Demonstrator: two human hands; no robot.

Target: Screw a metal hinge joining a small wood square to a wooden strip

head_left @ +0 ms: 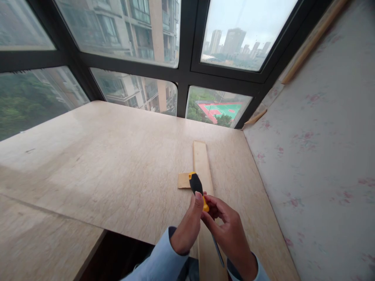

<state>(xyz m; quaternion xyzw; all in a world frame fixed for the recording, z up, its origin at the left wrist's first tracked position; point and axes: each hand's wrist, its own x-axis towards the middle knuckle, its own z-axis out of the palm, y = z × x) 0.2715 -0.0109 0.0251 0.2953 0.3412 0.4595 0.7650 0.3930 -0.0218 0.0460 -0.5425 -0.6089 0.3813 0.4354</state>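
Note:
A screwdriver (196, 183) with a black and yellow handle is held over a long wooden board, its metal shaft slanting down toward me. My left hand (191, 218) is closed round the handle, thumb lying on it. The fingers of my right hand (227, 224) are bent in at the yellow collar by the shaft; whether they hold it or something small is partly hidden. Beneath both hands the pale wooden board (202, 160) lies lengthwise on the stone-look surface. A short flat wood piece (183, 180) sits at the board's left side, partly behind the handle.
The marble-patterned ledge (131, 156) reaches back to dark-framed windows (184, 74). On the right stands a wall with flowered wallpaper (316, 168), with a wooden trim strip (313, 43) along the window. A dark gap (117, 253) opens below the ledge's front edge.

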